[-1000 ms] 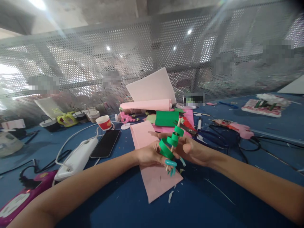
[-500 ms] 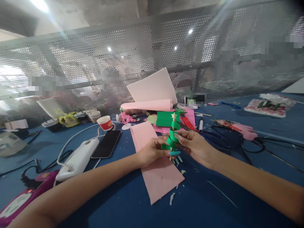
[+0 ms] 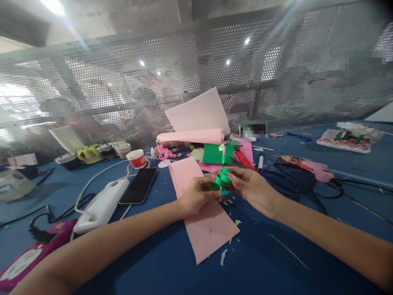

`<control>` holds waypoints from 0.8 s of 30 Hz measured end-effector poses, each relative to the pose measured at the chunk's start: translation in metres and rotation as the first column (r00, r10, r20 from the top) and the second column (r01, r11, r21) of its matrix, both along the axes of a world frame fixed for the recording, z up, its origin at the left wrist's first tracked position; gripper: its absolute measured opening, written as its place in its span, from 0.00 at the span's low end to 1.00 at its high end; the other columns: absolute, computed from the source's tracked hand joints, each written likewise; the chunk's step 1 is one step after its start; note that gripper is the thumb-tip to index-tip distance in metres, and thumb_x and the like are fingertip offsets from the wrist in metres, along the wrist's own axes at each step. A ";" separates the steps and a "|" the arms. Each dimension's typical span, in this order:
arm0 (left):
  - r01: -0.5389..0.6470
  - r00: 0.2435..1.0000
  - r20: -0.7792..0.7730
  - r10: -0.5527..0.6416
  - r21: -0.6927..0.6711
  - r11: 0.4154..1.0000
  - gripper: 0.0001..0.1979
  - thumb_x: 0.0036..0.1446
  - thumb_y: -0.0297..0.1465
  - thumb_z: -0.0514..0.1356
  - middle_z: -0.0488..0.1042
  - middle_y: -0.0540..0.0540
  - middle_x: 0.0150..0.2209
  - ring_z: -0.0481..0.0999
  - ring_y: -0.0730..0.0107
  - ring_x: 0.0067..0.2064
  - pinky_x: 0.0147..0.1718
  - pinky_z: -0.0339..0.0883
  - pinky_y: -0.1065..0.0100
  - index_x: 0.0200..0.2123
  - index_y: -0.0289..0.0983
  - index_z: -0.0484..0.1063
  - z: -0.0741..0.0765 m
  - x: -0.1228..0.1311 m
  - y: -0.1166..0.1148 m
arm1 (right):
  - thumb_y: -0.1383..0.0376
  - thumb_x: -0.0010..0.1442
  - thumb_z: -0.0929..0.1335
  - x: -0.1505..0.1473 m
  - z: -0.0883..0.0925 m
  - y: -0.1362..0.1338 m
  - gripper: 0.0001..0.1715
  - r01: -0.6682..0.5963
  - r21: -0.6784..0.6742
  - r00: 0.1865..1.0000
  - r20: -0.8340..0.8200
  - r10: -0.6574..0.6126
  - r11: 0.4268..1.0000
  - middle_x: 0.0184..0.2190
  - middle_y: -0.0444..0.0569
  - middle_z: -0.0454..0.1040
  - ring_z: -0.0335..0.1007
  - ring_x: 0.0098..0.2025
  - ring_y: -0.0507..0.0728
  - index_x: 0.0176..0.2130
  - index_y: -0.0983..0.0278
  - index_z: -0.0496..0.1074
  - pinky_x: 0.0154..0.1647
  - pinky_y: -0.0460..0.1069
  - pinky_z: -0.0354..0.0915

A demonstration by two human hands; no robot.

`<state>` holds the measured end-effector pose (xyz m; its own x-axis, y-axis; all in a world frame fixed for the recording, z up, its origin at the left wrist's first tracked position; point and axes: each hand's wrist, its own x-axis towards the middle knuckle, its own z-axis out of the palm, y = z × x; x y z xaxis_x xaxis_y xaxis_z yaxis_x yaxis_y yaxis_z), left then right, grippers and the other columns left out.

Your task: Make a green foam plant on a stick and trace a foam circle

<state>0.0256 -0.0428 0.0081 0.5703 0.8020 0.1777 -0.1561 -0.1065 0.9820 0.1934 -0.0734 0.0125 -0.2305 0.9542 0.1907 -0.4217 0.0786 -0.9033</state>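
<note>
A grey mesh [image 3: 178, 82] is standing behind the blue table [image 3: 276, 262]. On the table, a pale sheet [image 3: 198, 110] is leaning at the back, and before it a pink roll [image 3: 190, 136] is lying crosswise. A pink sheet [image 3: 211, 237] is stretching below the hands, towards the near edge.

The left hand [image 3: 195, 196] is grasping the lower part of a green strip [image 3: 223, 177] and its stick [image 3: 224, 155], with thumb and fingers closing around them. The right hand [image 3: 259, 190] is pinching the same strip from the other side, the thumb and forefinger pressing near its middle.

At the left, a white box [image 3: 102, 203] is lying just beside a dark phone [image 3: 139, 186]; at the right, a pink glue gun [image 3: 316, 169] is resting among black wires. A paper cup [image 3: 136, 159] is standing behind the phone.

The strip is winding as a spiral around the stick (which is standing nearly upright, between both hands). A small pale star [image 3: 222, 148] is sitting at the top, and white scraps [image 3: 223, 257] are lying near the sheet's corner.
</note>
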 end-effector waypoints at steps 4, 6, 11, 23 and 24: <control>0.057 0.998 0.022 -0.055 -0.089 0.994 0.13 0.44 0.30 0.70 0.75 0.49 0.29 0.72 0.75 0.29 0.34 0.68 0.69 0.35 0.34 0.76 -0.004 -0.001 0.002 | 0.62 0.43 0.78 0.002 0.002 0.000 0.23 -0.009 0.006 0.998 0.064 0.008 1.000 0.43 0.48 0.78 0.73 0.46 0.58 0.41 0.59 0.76 0.46 0.52 0.69; 0.066 0.998 0.020 -0.065 -0.091 0.994 0.13 0.44 0.30 0.70 0.75 0.49 0.30 0.73 0.75 0.29 0.35 0.67 0.69 0.35 0.33 0.75 -0.005 -0.001 0.002 | 0.64 0.43 0.78 0.003 0.002 0.000 0.23 -0.002 -0.009 0.998 0.064 0.003 1.000 0.43 0.47 0.78 0.74 0.45 0.57 0.41 0.59 0.76 0.44 0.51 0.71; 0.068 0.998 0.022 -0.066 -0.094 0.993 0.14 0.44 0.30 0.70 0.75 0.48 0.30 0.73 0.75 0.30 0.35 0.67 0.68 0.36 0.33 0.74 -0.007 -0.001 0.004 | 0.64 0.42 0.79 0.003 -0.001 0.001 0.22 0.054 -0.028 0.997 0.062 -0.052 0.998 0.42 0.47 0.78 0.75 0.42 0.57 0.40 0.60 0.76 0.40 0.50 0.72; 0.050 0.999 -0.005 -0.050 -0.063 0.997 0.18 0.43 0.29 0.70 0.77 0.46 0.33 0.76 0.73 0.32 0.36 0.69 0.69 0.39 0.33 0.73 -0.006 -0.001 0.002 | 0.47 0.45 0.75 0.006 -0.001 0.003 0.25 0.057 -0.003 0.998 0.032 -0.057 0.998 0.40 0.48 0.78 0.74 0.41 0.59 0.39 0.58 0.76 0.44 0.55 0.69; 0.045 0.999 0.003 -0.045 -0.064 0.997 0.19 0.42 0.28 0.70 0.77 0.46 0.32 0.76 0.73 0.31 0.35 0.69 0.70 0.39 0.33 0.73 -0.007 -0.001 0.003 | 0.44 0.46 0.73 0.006 -0.001 0.003 0.26 0.058 -0.004 0.998 0.009 -0.057 0.998 0.41 0.48 0.78 0.74 0.42 0.60 0.39 0.58 0.76 0.45 0.56 0.69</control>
